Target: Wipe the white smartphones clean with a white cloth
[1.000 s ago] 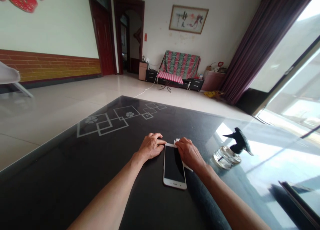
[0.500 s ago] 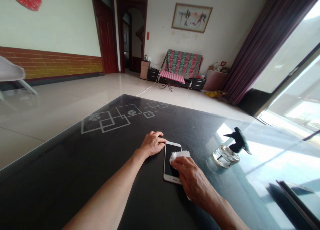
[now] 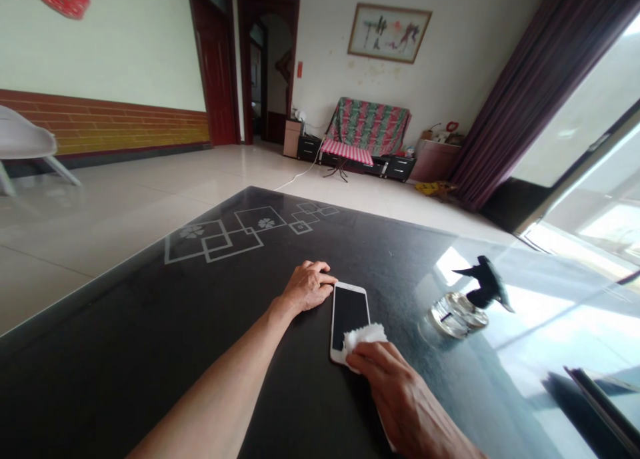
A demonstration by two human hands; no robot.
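A white-framed phone lies face up on the dark glossy table, its screen black. My left hand rests at the phone's upper left corner, fingers partly spread and touching its edge, holding nothing. A crumpled white tissue is pinched in my right hand and pressed on the lower right part of the phone. To the right stands a clear spray bottle with a black trigger head.
A dark flat object lies at the table's right edge. Pale squares and flowers pattern the far corner. Beyond are a white chair, a pink striped stool and a purple curtain.
My right hand has moved down the phone with the tissue, baring more of the screen. My left hand stays at the phone's upper corner. The view has shifted slightly.
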